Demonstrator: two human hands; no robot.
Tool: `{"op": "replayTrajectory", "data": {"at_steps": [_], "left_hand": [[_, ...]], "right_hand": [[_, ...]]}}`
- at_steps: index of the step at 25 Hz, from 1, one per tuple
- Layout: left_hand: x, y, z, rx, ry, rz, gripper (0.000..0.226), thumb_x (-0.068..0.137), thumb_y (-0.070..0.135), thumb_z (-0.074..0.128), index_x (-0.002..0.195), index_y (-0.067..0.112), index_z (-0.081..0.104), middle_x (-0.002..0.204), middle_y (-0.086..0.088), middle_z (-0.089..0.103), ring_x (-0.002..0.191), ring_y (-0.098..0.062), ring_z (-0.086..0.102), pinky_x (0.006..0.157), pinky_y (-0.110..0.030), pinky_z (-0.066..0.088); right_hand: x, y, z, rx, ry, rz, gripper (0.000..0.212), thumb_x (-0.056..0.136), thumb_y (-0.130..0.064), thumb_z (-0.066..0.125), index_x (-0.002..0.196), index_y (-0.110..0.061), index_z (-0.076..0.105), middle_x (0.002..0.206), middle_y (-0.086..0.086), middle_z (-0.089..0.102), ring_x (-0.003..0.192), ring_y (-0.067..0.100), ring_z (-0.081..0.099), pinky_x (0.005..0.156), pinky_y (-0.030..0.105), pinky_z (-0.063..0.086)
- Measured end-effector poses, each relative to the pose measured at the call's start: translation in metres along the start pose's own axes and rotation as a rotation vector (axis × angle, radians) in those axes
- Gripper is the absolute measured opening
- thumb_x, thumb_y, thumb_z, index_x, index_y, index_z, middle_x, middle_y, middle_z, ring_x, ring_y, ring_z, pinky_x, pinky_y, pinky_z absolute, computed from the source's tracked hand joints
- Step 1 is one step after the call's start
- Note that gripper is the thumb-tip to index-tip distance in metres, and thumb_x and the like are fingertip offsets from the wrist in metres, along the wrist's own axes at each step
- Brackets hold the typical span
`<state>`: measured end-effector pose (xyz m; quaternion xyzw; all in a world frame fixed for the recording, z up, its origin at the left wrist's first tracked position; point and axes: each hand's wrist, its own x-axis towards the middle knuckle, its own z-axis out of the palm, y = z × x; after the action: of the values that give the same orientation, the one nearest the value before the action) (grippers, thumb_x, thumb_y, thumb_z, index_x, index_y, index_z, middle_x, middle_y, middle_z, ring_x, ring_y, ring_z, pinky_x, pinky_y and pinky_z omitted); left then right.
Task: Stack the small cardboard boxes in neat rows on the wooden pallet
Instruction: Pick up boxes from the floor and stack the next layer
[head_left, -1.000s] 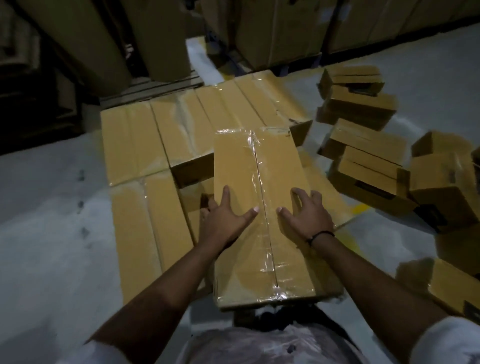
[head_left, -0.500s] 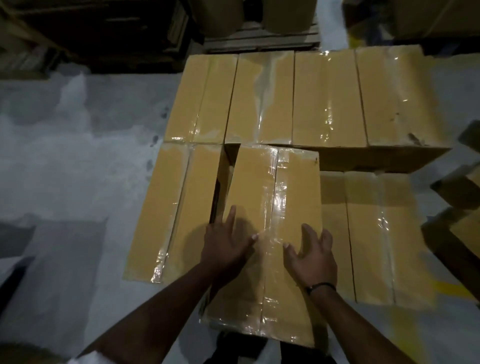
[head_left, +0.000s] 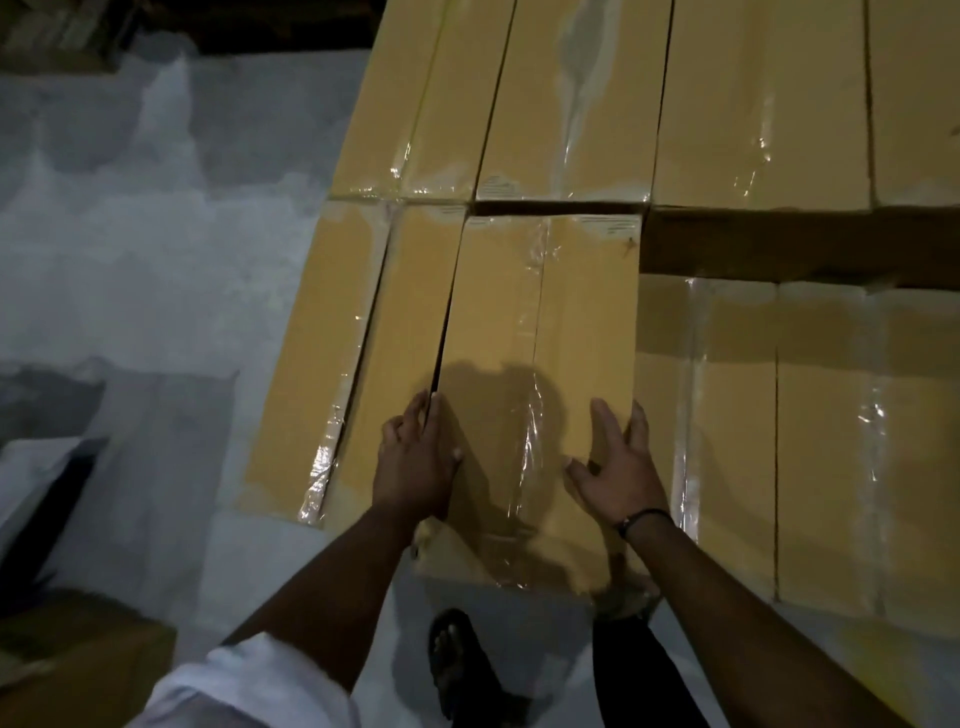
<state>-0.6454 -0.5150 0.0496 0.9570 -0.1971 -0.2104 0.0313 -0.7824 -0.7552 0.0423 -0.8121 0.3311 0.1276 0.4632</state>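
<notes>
Head view: a taped cardboard box (head_left: 540, 322) lies at the centre of the frame, just beside a neighbouring box (head_left: 400, 338) on its left. The left hand (head_left: 415, 462) presses its left edge with straight fingers. The right hand (head_left: 621, 473) lies flat, fingers spread, along its right edge.

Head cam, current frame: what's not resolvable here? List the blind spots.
- wooden pallet: head view, fully covered by boxes.
- far row of boxes: far ends cut off by the top edge.
- box under the hands: near right corner hidden behind the right hand and forearm.
- left hand: unclear whether the fingertips dip into the seam.
- printed marks: too small to read.
</notes>
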Motion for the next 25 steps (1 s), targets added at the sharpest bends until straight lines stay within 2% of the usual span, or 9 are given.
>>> {"op": "replayTrajectory", "data": {"at_steps": [2, 6, 9, 11, 16, 20, 25], "left_hand": [[0.000, -0.010, 0.009, -0.014, 0.048, 0.044, 0.081, 0.100, 0.053, 0.050, 0.164, 0.023, 0.009, 0.170, -0.003, 0.009, 0.138, -0.038, 0.025, 0.112, -0.050, 0.034], [-0.001, -0.027, 0.020, -0.009, 0.159, 0.150, 0.072, 0.104, 0.052, 0.042, 0.162, 0.022, 0.013, 0.169, -0.004, 0.016, 0.135, -0.035, 0.028, 0.112, -0.046, 0.034], [0.000, -0.034, 0.022, -0.017, 0.154, 0.165, 0.073, 0.104, 0.048, 0.044, 0.163, 0.019, 0.011, 0.169, -0.003, 0.017, 0.137, -0.033, 0.031, 0.111, -0.044, 0.037], [0.003, -0.042, 0.023, -0.025, 0.165, 0.186, 0.076, 0.102, 0.046, 0.047, 0.163, 0.018, 0.011, 0.168, -0.003, 0.020, 0.137, -0.032, 0.034, 0.110, -0.043, 0.039], [0.010, -0.064, 0.028, -0.052, 0.230, 0.337, 0.074, 0.100, 0.047, 0.045, 0.161, 0.012, 0.022, 0.163, -0.009, 0.030, 0.131, -0.032, 0.037, 0.105, -0.047, 0.045], [0.008, -0.056, 0.036, -0.028, 0.226, 0.284, 0.077, 0.102, 0.057, 0.034, 0.163, 0.016, 0.013, 0.168, -0.005, 0.019, 0.141, -0.030, 0.028, 0.112, -0.044, 0.038], [0.016, -0.052, 0.048, 0.047, 0.337, 0.299, 0.074, 0.105, 0.055, 0.034, 0.163, 0.014, 0.014, 0.162, -0.011, 0.031, 0.133, -0.030, 0.039, 0.101, -0.042, 0.045]], "right_hand": [[-0.022, 0.005, 0.015, -0.079, 0.015, -0.015, 0.096, 0.087, -0.046, 0.071, 0.160, -0.040, 0.008, 0.165, -0.004, -0.025, 0.152, 0.032, 0.018, 0.114, 0.036, 0.034], [-0.081, 0.004, 0.058, -0.320, 0.067, -0.018, 0.115, 0.074, -0.084, 0.057, 0.161, -0.033, 0.000, 0.159, 0.007, -0.039, 0.152, 0.040, -0.001, 0.115, 0.052, 0.032], [-0.120, 0.008, 0.090, -0.558, -0.046, 0.016, 0.137, 0.056, -0.102, 0.047, 0.158, -0.037, -0.017, 0.152, 0.006, -0.050, 0.148, 0.050, -0.020, 0.115, 0.064, 0.025], [-0.127, 0.008, 0.102, -0.626, -0.049, 0.034, 0.138, 0.053, -0.103, 0.047, 0.155, -0.040, -0.023, 0.151, 0.005, -0.051, 0.145, 0.052, -0.025, 0.116, 0.067, 0.023], [-0.107, -0.009, 0.102, -0.689, -0.009, 0.083, 0.139, 0.052, -0.102, 0.049, 0.151, -0.042, -0.029, 0.149, 0.005, -0.054, 0.145, 0.055, -0.020, 0.117, 0.065, 0.022], [-0.099, -0.003, 0.100, -0.683, 0.015, 0.070, 0.140, 0.050, -0.103, 0.049, 0.152, -0.044, -0.028, 0.149, 0.001, -0.054, 0.145, 0.052, -0.025, 0.116, 0.065, 0.022], [-0.097, 0.002, 0.101, -0.606, 0.048, 0.088, 0.147, 0.045, -0.103, 0.051, 0.152, -0.040, -0.028, 0.150, 0.005, -0.053, 0.147, 0.048, -0.024, 0.117, 0.063, 0.021]]}}
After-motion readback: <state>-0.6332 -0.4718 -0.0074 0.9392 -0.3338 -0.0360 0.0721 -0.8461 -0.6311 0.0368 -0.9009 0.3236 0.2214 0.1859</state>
